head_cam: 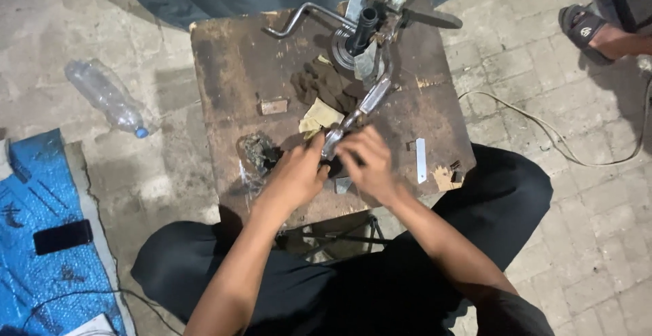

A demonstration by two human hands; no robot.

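Fitting work is judged under way: lever [363, 108] end is pinched by closed left hand [293, 173] and right hand [367, 163], steadiness needed next

I see harsh light from above on the worn wooden work table [231, 71], with glare on its metal parts. Beyond it the paving dims, and my picture looks soft.

Both hands, left [293, 173] and right [367, 164], gripped a metal lever [358, 112] near the table's [224, 71] front edge.
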